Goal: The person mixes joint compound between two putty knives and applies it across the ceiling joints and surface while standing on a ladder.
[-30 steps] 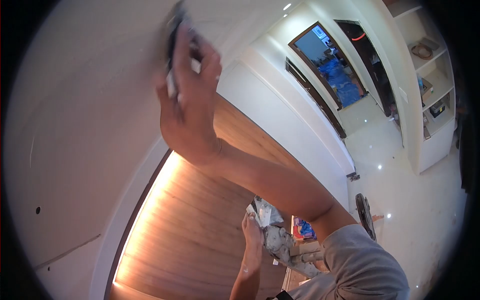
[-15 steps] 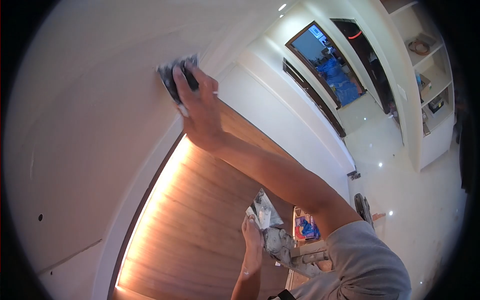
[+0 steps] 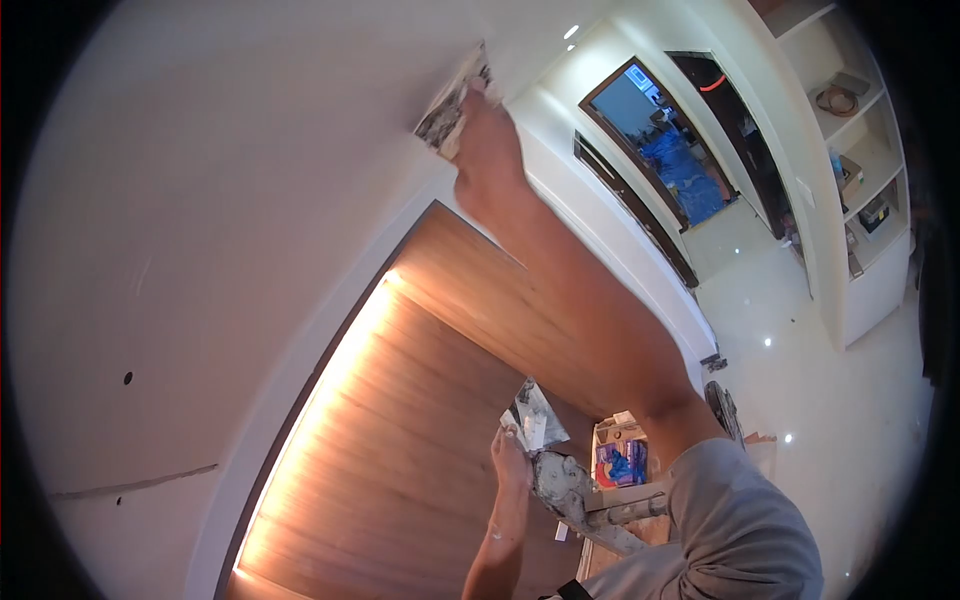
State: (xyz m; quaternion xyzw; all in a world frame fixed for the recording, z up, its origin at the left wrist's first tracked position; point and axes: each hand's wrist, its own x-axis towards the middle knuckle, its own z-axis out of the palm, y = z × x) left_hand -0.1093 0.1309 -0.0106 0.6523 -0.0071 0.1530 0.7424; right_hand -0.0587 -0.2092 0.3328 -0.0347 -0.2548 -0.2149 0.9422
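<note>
My right hand (image 3: 490, 140) is closed around a wide putty knife (image 3: 447, 112), its blade smeared with dark and white streaks. The blade lies against a smooth white surface (image 3: 230, 200) at the upper left. Lower down, my left hand (image 3: 512, 462) grips a second putty knife (image 3: 540, 418), with whitish filler on its broad blade. This blade points upward, in front of the wood panel (image 3: 400, 420). Just right of my left hand is a rounded object (image 3: 560, 482) caked in grey-white smears; I cannot make out what it is.
A glowing light strip (image 3: 320, 410) edges the wood panel. The white surface has a dark hole (image 3: 128, 378) and a grey seam (image 3: 140, 487). White shelves (image 3: 870, 140) stand at the right above a glossy floor (image 3: 770, 400). Blue sheeting (image 3: 690, 180) shows through a doorway.
My right hand and its putty knife have moved up and to the right along the white surface, and the blade has turned. My left hand has barely moved. The view has shifted slightly.
</note>
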